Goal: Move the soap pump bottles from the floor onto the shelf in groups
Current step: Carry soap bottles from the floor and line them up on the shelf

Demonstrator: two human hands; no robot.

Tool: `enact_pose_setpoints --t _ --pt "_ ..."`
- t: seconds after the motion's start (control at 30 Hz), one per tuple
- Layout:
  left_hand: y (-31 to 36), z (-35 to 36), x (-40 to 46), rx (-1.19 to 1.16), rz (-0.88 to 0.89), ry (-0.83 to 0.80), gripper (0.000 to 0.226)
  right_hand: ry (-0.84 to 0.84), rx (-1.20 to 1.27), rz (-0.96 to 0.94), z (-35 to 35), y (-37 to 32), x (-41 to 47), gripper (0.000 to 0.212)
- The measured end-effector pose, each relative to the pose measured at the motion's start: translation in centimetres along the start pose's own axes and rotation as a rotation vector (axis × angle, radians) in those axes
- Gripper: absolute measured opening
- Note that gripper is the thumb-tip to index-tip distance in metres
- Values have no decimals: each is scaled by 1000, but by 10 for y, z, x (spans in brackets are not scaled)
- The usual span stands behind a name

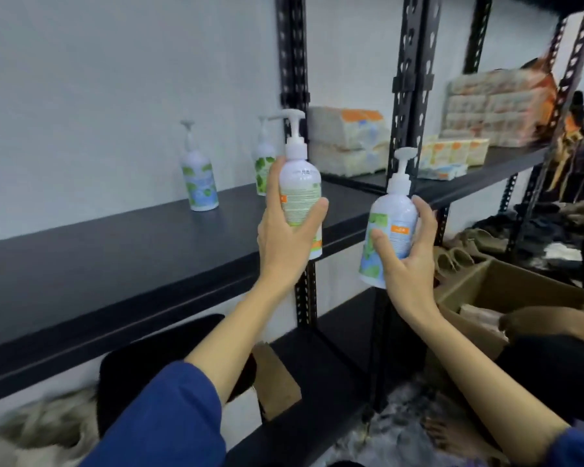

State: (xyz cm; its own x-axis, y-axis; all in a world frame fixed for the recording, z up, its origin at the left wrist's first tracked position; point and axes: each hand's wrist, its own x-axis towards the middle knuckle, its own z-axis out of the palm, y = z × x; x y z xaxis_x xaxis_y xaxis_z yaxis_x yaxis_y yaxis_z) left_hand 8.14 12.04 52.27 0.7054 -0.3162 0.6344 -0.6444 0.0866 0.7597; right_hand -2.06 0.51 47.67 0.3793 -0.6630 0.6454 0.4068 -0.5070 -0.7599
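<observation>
Item: soap pump bottles, four in view. Landmark: the black shelf.

Held stock. The left hand grasps one bottle round its body, fingers and thumb curled about the label, upright, above the shelf's front edge. The right hand grasps a second bottle the same way, tilted slightly, in front of the shelf and off its right end, near the upright post.

Placed stock. Two bottles stand upright at the back of the shelf against the wall: one toward the left, one partly hidden behind the left-hand bottle.

Appearance. White rounded plastic bodies, white pump heads with flat spouts, labels printed green and blue with small orange patches. Smooth, probably slippery if squeezed lightly.

Handling note. The step in hand appears to be setting this pair down. Best done by carrying each bottle over the shelf, lowering it flat on its base beside the two standing ones, keeping clear of their pumps, and letting go only once it rests steady. The right-hand bottle wants straightening first.
</observation>
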Motion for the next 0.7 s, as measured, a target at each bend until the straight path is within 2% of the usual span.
enact_pose_setpoints --t 0.37,0.5,0.7 --pt "-12 -148 39 223 -63 407 71 -313 171 -15 141 -37 43 53" --pt "-26 -184 38 284 -122 454 71 -463 242 -34 199 -39 58 52" --pt "-36 -194 39 311 -166 427 72 -695 244 73 263 -27 78 48"
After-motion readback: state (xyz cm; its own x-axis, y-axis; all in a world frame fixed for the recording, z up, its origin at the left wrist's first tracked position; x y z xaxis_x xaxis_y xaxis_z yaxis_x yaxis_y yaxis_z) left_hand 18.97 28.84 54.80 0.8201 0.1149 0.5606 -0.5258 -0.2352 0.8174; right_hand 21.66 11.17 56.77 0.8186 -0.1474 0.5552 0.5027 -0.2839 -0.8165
